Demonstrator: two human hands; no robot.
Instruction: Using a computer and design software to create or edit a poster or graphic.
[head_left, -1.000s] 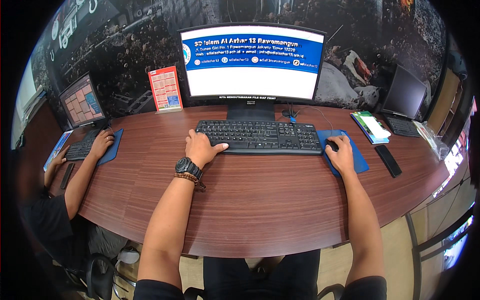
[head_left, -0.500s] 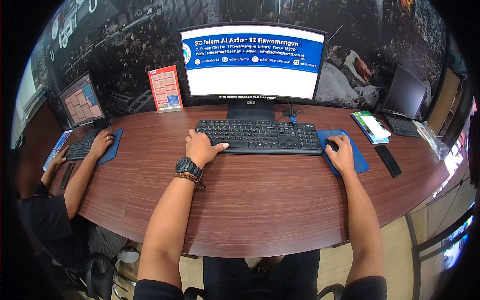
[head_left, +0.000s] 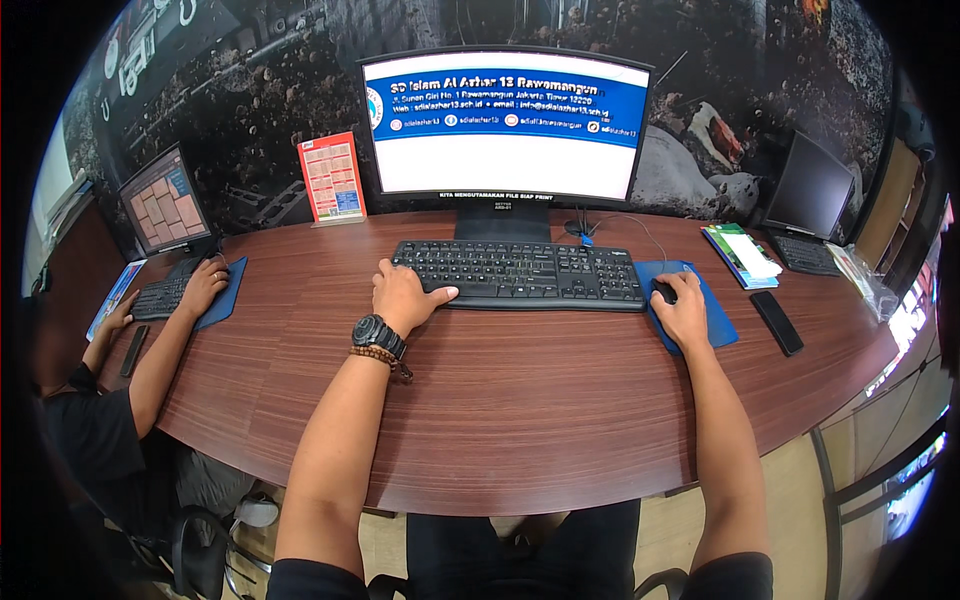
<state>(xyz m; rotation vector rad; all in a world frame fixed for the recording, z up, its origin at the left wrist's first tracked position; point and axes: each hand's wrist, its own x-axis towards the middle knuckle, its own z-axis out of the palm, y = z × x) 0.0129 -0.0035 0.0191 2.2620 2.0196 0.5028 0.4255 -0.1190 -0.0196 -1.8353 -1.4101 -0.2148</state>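
Right grip (head_left: 683,310), I see, curls over a small black mouse (head_left: 663,292) on a blue mat (head_left: 720,320) at the seated person's (head_left: 455,560) one o'clock, while the left grip (head_left: 405,297) rests spread on a long black keyboard (head_left: 520,274) at twelve o'clock on the brown wood-grain worktop (head_left: 540,400).

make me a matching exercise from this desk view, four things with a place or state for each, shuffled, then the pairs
Things
1. left hand
2. right hand
3. red calendar
4. watch

Places and states
A. just left of the big monitor
B. on the mouse
C. black, strapped around a wrist
D. at the left end of the nearest keyboard

Pairs: 1-D, 2-B, 3-A, 4-C
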